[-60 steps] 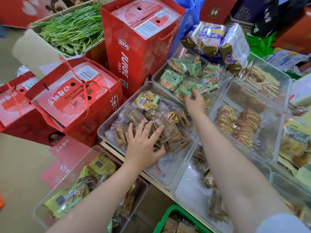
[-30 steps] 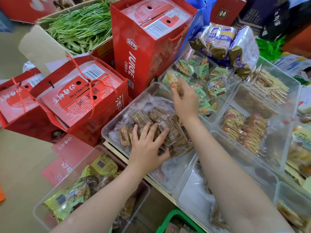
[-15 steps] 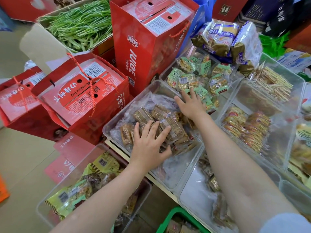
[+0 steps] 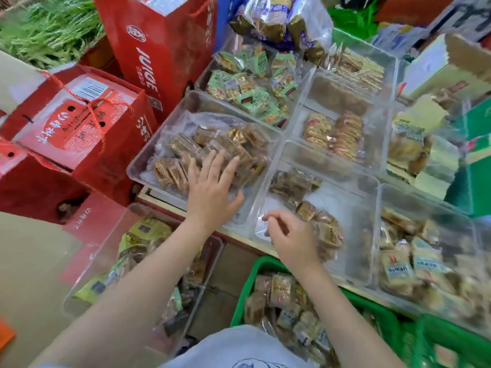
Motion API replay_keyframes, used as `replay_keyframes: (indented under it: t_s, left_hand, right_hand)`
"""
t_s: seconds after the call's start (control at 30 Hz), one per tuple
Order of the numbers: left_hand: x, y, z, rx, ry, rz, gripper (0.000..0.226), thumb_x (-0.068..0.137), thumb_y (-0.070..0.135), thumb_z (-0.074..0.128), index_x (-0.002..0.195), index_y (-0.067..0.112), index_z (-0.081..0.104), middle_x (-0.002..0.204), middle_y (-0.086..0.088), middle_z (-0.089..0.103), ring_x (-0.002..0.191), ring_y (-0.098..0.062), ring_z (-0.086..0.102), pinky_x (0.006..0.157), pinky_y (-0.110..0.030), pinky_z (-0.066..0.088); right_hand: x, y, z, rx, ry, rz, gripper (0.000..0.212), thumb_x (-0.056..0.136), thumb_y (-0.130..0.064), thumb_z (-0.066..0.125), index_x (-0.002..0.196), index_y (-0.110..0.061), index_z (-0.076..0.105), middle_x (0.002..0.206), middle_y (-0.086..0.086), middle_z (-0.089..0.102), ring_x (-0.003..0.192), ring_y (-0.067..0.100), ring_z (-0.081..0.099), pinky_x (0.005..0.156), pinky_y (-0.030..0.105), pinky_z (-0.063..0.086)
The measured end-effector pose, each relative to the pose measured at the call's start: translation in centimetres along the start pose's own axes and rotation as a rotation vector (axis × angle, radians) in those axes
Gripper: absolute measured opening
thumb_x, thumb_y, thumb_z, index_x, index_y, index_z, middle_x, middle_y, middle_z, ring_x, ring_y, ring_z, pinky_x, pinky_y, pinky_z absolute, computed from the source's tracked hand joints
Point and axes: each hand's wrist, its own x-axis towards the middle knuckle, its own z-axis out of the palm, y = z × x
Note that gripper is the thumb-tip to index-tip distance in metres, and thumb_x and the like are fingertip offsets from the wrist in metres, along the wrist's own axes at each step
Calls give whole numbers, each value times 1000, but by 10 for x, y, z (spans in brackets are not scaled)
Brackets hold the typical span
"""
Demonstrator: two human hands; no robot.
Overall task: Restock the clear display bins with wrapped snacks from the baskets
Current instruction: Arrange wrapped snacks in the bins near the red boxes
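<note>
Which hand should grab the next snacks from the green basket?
Right, probably. The right hand hangs loosely curled and empty just above the green basket, while the left hand lies flat on the brown snacks farther away.

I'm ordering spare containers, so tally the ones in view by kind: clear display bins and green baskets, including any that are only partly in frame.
Clear display bins: 8 (7 on the shelf, 1 lower at the left)
Green baskets: 2 (the second is cut off at the lower right)
Total: 10
</note>
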Motion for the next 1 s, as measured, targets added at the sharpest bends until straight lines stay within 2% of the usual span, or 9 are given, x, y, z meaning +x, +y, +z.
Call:
replay_keyframes:
  t_s: [0.07,0.17,0.3,0.37,0.47,0.6,0.7,0.83,1.0]
  left_hand:
    - [-26,40,-6,-172,44,97,50,87,37,57,129,9,62,123,-14,63,116,-31,57,99,-48,44]
    - [-80,95,-5,-328,-188,154,37,89,38,52,109,13,69,91,-4,66,79,-27,62,64,-36,51]
    - [-144,127,14,-185,-710,44,33,95,42,49,114,20,65,101,-1,65,95,-26,64,75,-41,54]
    - [-169,126,16,-105,-848,1,34,98,38,46,123,22,62,107,-1,64,98,-25,63,78,-40,54]
    - [-206,120,17,-60,-977,-75,40,98,33,47,137,28,53,112,-3,64,99,-25,63,77,-36,53]
    - [-241,116,18,-43,-1009,-234,39,98,37,53,135,26,58,121,-2,63,111,-22,60,88,-33,50]
    - [-258,124,16,-136,-983,-359,46,96,34,58,140,25,53,130,-2,58,119,-20,56,95,-31,46]
    - [-272,132,13,-299,-857,-623,46,92,33,65,136,28,54,124,1,55,108,-15,55,89,-32,49]
    - [-271,142,9,-667,-746,-1004,59,88,33,73,140,21,48,121,-1,59,102,-16,61,78,-28,48]
  right_hand:
    - [-43,37,-8,19,64,99,20,99,-14,56,90,-26,69,67,-4,64,54,5,51,52,23,38]
    - [-91,96,-14,-62,119,274,16,98,-13,58,94,-19,73,79,-9,67,74,7,60,66,20,43]
    - [-132,155,-12,-149,-11,536,21,100,-22,52,108,-17,71,95,-2,69,86,18,62,64,26,43]
    - [-142,169,-5,-171,-131,557,18,100,-26,53,106,-20,69,94,-3,66,85,18,62,62,26,42]
    - [-148,175,15,-183,-349,528,20,98,-37,58,85,-22,63,77,-5,60,79,19,59,60,29,38]
    - [-159,177,46,-310,-601,474,44,90,-52,67,76,-15,49,72,3,46,61,19,43,56,34,31]
    - [-163,181,50,-186,-536,481,41,87,-41,74,74,-17,43,73,1,42,64,18,41,60,34,30]
    - [-170,184,30,-12,-443,562,11,92,-22,66,85,-16,59,86,0,61,80,16,57,72,31,47]
    - [-175,180,-7,211,-372,570,5,95,-23,64,98,-19,64,105,-2,67,99,18,63,93,40,52]
